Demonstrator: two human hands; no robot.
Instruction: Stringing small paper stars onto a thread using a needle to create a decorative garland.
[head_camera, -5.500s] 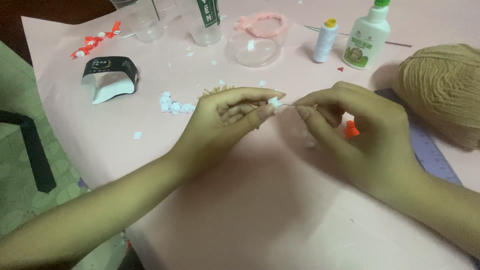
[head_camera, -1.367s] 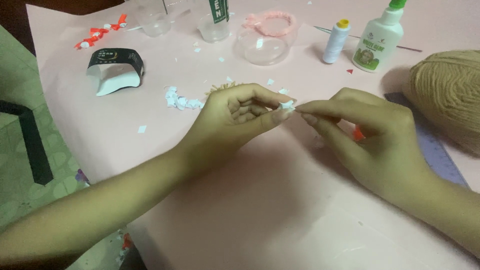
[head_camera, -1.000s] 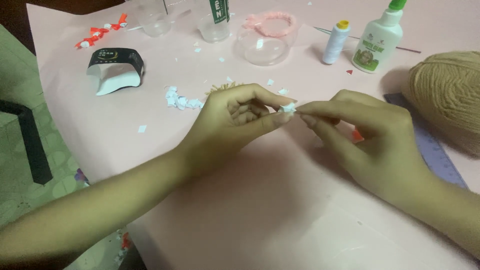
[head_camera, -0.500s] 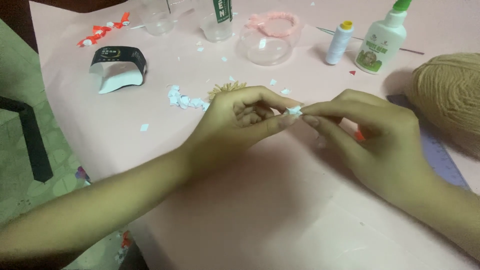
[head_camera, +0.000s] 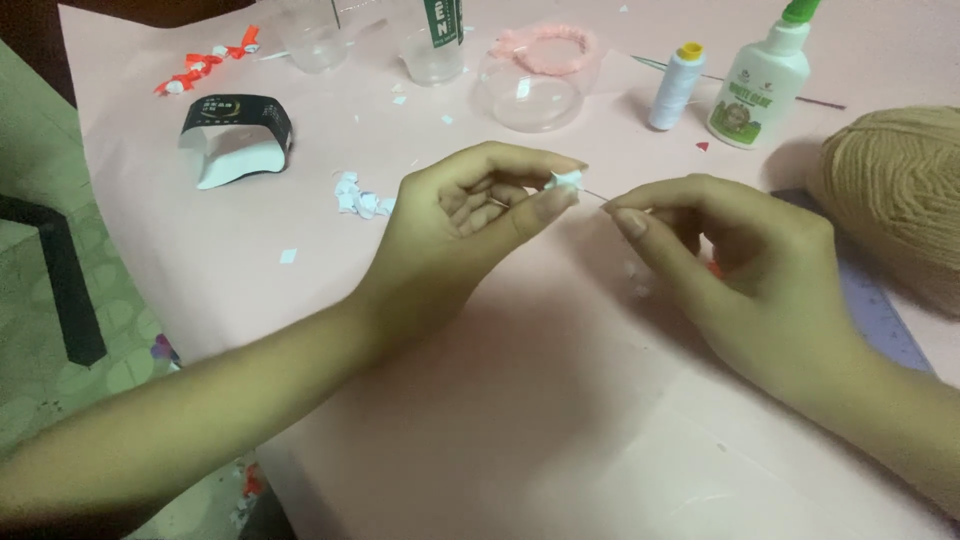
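Your left hand (head_camera: 470, 205) pinches a small white paper piece (head_camera: 566, 180) above the pink table (head_camera: 500, 420); your right hand (head_camera: 740, 260) pinches a thin needle (head_camera: 594, 195) touching it, near the yarn ball (head_camera: 895, 195).

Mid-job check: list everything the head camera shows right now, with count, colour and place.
small white paper piece: 1, white, pinched at left fingertips
thin needle: 1, metallic, between the two hands
folded white paper bits: small cluster, white, left of the hands
pink paper sheet: 1, pink, covering the table
black-and-white tape holder: 1, upper left
red-and-white strip: 1, top left
clear plastic cups: 2, top centre
clear bowl with pink ring: 1, top centre
thread spool: 1, white, yellow cap
glue bottle: 1, white, green cap
yarn ball: 1, tan, right edge
left hand: 1
right hand: 1
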